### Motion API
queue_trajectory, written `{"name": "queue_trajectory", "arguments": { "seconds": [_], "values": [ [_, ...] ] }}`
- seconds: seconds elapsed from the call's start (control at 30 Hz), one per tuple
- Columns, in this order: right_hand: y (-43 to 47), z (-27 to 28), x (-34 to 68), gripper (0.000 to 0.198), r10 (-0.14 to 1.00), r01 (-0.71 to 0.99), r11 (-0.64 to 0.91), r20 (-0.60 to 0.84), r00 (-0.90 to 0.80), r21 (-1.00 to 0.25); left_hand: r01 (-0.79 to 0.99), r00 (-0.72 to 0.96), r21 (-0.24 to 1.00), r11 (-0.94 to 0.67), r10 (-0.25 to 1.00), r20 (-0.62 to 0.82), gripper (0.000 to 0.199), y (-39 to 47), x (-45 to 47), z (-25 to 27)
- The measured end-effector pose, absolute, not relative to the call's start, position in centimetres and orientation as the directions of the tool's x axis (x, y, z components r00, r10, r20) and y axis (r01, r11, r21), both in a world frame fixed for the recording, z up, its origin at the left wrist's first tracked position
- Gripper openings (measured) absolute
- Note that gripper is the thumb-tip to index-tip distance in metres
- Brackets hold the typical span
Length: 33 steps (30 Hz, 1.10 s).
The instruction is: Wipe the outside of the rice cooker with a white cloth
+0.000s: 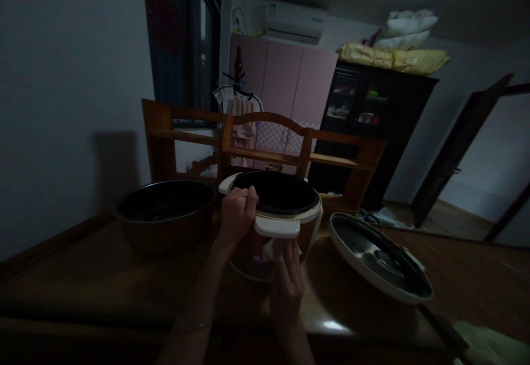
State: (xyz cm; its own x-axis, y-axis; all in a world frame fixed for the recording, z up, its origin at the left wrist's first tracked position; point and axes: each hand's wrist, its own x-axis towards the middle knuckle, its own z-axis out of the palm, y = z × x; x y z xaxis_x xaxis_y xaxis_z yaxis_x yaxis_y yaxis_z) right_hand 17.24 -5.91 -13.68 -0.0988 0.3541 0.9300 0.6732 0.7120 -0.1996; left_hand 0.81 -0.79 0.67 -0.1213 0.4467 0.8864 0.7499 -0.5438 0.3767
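A rice cooker body [308, 218] with a white rim and brown side stands on the dark wooden table [103, 293], its top uncovered and dark inside. My left hand [237, 214] grips the near left part of its rim. My right hand [286, 279] presses against the cooker's front, just under the white latch tab. The room is dim, so fine detail is lost.
The cooker's inner pot [165, 213] sits on the table to the left. Its lid [381, 257] lies upside down to the right, near the table edge. A wooden chair [265, 144] stands behind the table. Cabinets and a doorway are farther back.
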Motion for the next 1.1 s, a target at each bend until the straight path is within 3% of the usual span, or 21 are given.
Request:
{"name": "queue_trajectory", "arguments": {
  "seconds": [0.1, 0.23, 0.5, 0.67, 0.8, 0.9, 1.1],
  "values": [
    [-6.3, -13.9, 16.5, 0.061, 0.347, 0.688, 0.722, 0.899, -0.267, -0.075, 0.757, -0.123, 0.372, -0.537, 0.442, 0.888, 0.049, -0.8, 0.8, 0.7],
    [-7.0, -13.4, 16.2, 0.062, 0.378, 0.689, 0.722, 0.869, -0.320, -0.060, 0.754, -0.120, 0.375, -0.539, 0.448, 0.886, 0.048, -0.9, 0.8, 0.7],
    [-8.2, -15.0, 19.0, 0.073, 0.462, 0.652, 0.736, 0.840, -0.286, -0.183, 0.749, -0.137, 0.394, -0.533, 0.457, 0.879, 0.048, -0.9, 0.9, 0.8],
    [-8.2, -14.7, 20.7, 0.080, 0.588, 0.672, 0.638, 0.801, -0.111, -0.375, 0.745, -0.143, 0.396, -0.536, 0.451, 0.881, 0.049, -1.1, 0.9, 0.8],
    [-7.8, -13.3, 19.8, 0.087, 0.623, 0.663, 0.587, 0.782, -0.003, -0.465, 0.755, -0.139, 0.388, -0.529, 0.448, 0.883, 0.051, -1.1, 0.9, 0.9],
    [-8.0, -12.5, 18.3, 0.083, 0.621, 0.647, 0.604, 0.784, -0.015, -0.466, 0.754, -0.128, 0.379, -0.536, 0.446, 0.886, 0.051, -1.1, 0.9, 0.9],
    [-8.5, -13.2, 17.3, 0.079, 0.546, 0.655, 0.673, 0.829, -0.124, -0.345, 0.756, -0.142, 0.379, -0.534, 0.432, 0.891, 0.049, -0.8, 0.9, 0.8]
  ]
}}
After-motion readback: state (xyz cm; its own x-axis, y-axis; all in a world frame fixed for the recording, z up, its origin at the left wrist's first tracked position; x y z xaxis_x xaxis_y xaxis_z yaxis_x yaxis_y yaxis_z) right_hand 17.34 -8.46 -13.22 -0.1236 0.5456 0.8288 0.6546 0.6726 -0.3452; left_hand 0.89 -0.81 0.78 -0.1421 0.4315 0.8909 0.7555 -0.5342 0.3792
